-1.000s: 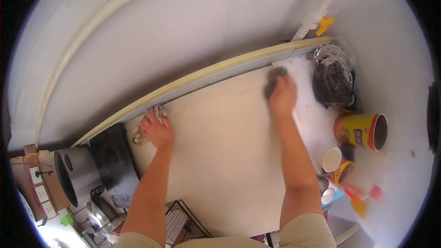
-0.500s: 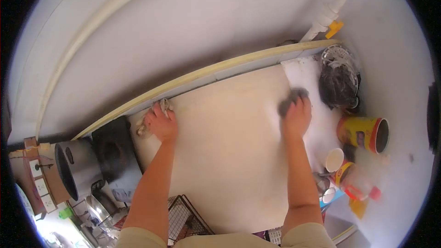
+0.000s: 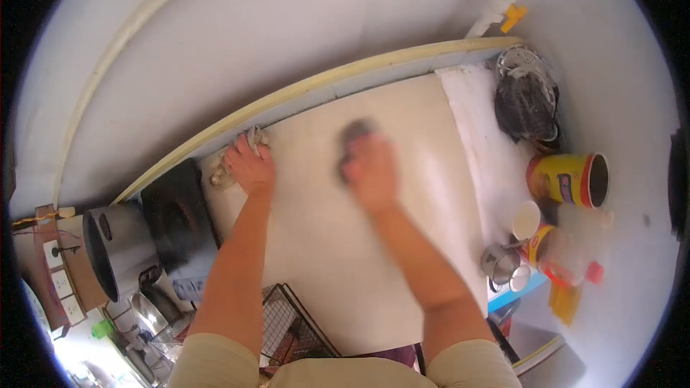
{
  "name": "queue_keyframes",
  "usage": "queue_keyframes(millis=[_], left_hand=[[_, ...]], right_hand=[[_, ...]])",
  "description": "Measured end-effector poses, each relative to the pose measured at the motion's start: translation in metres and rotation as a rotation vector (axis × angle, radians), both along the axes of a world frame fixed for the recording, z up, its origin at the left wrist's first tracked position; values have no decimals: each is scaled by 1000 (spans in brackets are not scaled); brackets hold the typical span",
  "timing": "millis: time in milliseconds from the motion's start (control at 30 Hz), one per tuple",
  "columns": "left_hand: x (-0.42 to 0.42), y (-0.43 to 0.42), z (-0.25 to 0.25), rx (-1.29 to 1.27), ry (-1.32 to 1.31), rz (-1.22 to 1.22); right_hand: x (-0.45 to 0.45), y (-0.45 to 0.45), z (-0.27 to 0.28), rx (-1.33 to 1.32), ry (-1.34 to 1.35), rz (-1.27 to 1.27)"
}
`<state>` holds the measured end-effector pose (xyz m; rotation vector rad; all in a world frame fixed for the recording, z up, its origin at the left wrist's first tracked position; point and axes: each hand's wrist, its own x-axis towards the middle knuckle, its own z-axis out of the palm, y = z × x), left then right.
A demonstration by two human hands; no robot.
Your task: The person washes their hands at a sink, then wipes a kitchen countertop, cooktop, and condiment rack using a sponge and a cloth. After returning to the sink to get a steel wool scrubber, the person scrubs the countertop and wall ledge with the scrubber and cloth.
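Observation:
My left hand is closed on a crumpled, dirty beige cloth at the far left corner of a large pale board. Out over the upper middle of that board, my right hand is closed round a dark grey scouring pad. Motion blurs the pad and the fingers, so its exact texture is hard to make out. Part of the cloth bunches up behind the left fingers against the back ledge.
A black stove and a metal pot stand at the left. Along the right side are a colander with a black bag, a yellow-red tub, a metal cup and a clear bottle. A wire basket sits below.
My right hand has swept left with the dark pad, from the board's right edge to its upper middle. The left hand stays on the cloth in the corner. My view has shifted slightly.

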<state>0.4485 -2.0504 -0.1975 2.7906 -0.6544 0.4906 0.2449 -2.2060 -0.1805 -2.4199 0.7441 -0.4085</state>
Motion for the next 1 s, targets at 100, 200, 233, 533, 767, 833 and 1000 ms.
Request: queue_keyframes(millis=[100,200,233,533,767,833,1000], left_hand=[[0,-1,0,-24,3,-16],[1,-1,-3,-22,-68,-23],[-1,-3,-3,-15,-102,-26],[-139,-14,45,289,336,-1211],[-84,-54,32,307,368,-1466],[-72,-81,26,248,295,-1255],[-55,-99,11,150,247,-900]], right_hand=[[-72,-76,3,-298,136,-454],[-124,-44,11,-246,161,-507],[-137,-25,14,-253,150,-501],[-176,56,27,-33,235,-164],[-171,52,26,-64,230,-176],[-170,52,26,-71,211,-174],[-169,58,30,-37,222,-170]])
